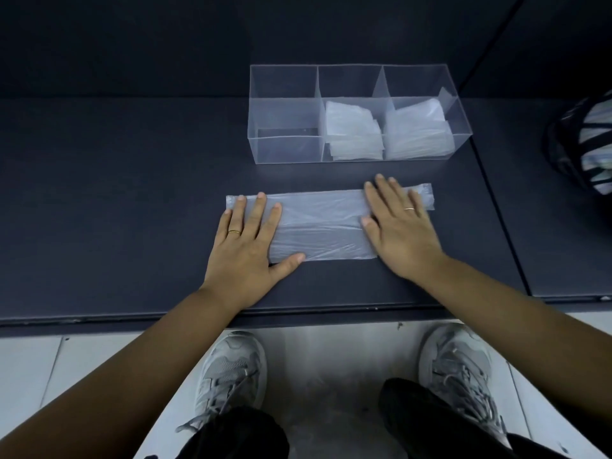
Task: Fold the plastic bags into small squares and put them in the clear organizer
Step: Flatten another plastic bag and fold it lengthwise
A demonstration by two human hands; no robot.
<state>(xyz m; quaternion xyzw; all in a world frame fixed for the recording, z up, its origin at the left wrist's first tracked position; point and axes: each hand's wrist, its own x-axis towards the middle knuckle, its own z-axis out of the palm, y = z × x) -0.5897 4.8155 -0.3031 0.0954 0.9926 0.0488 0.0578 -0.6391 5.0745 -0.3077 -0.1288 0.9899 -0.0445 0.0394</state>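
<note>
While both hands lie flat and open, the left hand (246,238) hides one end of the plastic bag (323,226) on the desk (116,210); the right hand (399,223) hides the other, before the clear organizer (284,147); a striped object (592,144) is cut off.

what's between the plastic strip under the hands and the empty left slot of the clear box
Nothing visible. Only bare dark tabletop lies between the flattened translucent plastic bag and the clear three-compartment organizer. Its left compartment is empty and open-topped; both hands, left hand and right hand, rest flat on the bag.
</note>
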